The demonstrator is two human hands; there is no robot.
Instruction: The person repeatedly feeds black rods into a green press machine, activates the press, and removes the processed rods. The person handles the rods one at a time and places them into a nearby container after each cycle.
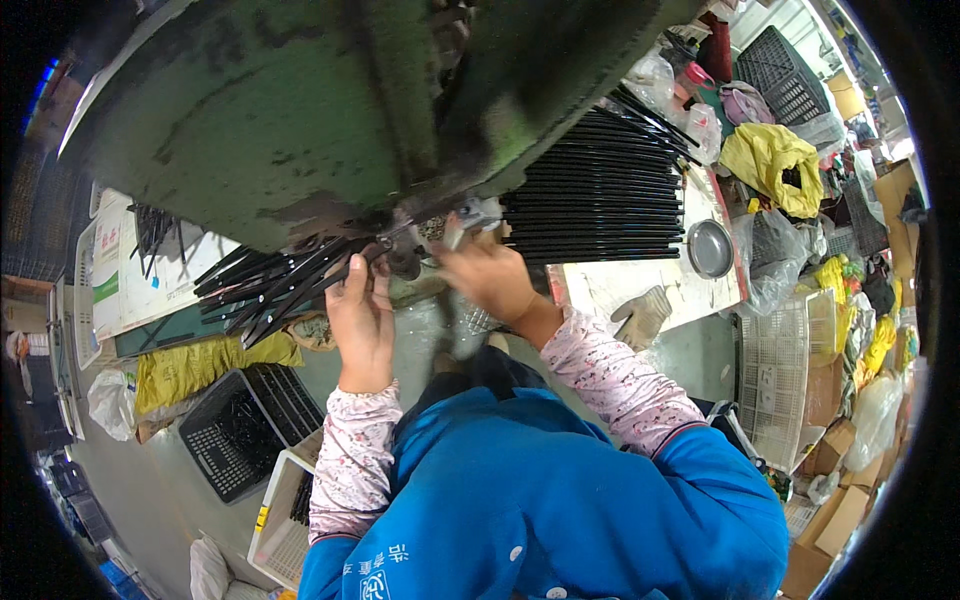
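A large green machine (pixel 280 130) with worn paint fills the upper middle, and both hands are at its lower edge. Slim black strips (pixel 275 285) fan out there to the left, with light spots like holes along some. Between thumb and fingers, my left hand (pixel 363 320) pinches a black strip at its end by the machine's working point. My right hand (pixel 488 278) is beside a shiny metal part (pixel 478 214) just right of that point. Motion smears its fingers, so whether they hold anything cannot be seen. Long black rods (pixel 600 190) lie side by side at the right.
A round metal dish (pixel 710 248) sits on the right table, with a work glove (pixel 643 317) at its front edge. On the floor at left are a black crate (pixel 235 435) and a white crate (pixel 275 530). White baskets (pixel 770 385) stand at right.
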